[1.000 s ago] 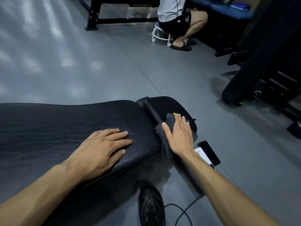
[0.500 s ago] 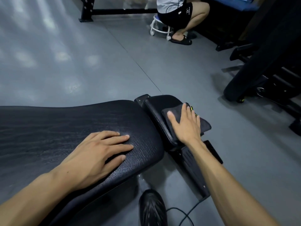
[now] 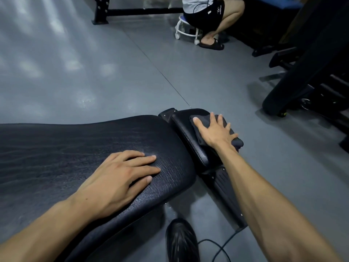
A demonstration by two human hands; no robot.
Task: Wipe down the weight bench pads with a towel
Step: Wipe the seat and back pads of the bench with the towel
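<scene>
A long black textured bench pad [image 3: 56, 152] runs from the left edge to the middle. Beyond its right end sits a smaller black seat pad [image 3: 186, 129]. My left hand [image 3: 117, 176] lies flat on the long pad near its right end, fingers spread, holding nothing. My right hand [image 3: 215, 132] presses flat on a dark grey towel [image 3: 203, 121] spread on the seat pad. The towel's right part hangs over the pad's edge.
A black shoe [image 3: 181, 242] and a thin cable [image 3: 221, 246] lie on the grey floor below the bench. A person sits on a small white wheeled stool [image 3: 186, 33] at the back. Black gym equipment [image 3: 306, 72] stands at the right, and a black rack foot [image 3: 100, 14] at the back.
My right hand has slid the towel from the gap between the pads up across the seat pad, away from me. My left hand has stayed in place. The view has shifted forward.
</scene>
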